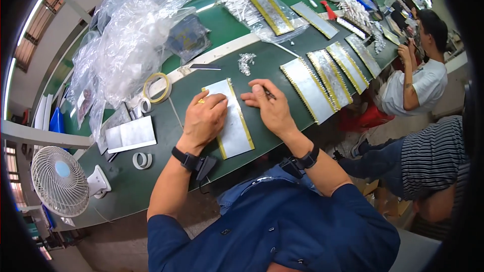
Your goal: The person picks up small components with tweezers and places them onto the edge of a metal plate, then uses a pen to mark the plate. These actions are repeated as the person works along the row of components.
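Note:
A white rectangular card (pixel 236 131) with yellow strips along its long edges lies on the green table (pixel 201 83) in front of me. My left hand (pixel 204 118) presses flat on the card's left side, fingers curled near its top corner. My right hand (pixel 269 106) rests at the card's upper right edge and pinches a thin dark tool between thumb and fingers. A small heap of tiny silvery parts (pixel 246 63) lies just beyond the card.
Several finished cards (pixel 307 88) lie in a row to the right. Tape rolls (pixel 156 88), a white pad (pixel 131 133) and crumpled plastic bags (pixel 131 40) sit at left, a small fan (pixel 60 181) at the near left corner. Other people (pixel 423 80) sit at right.

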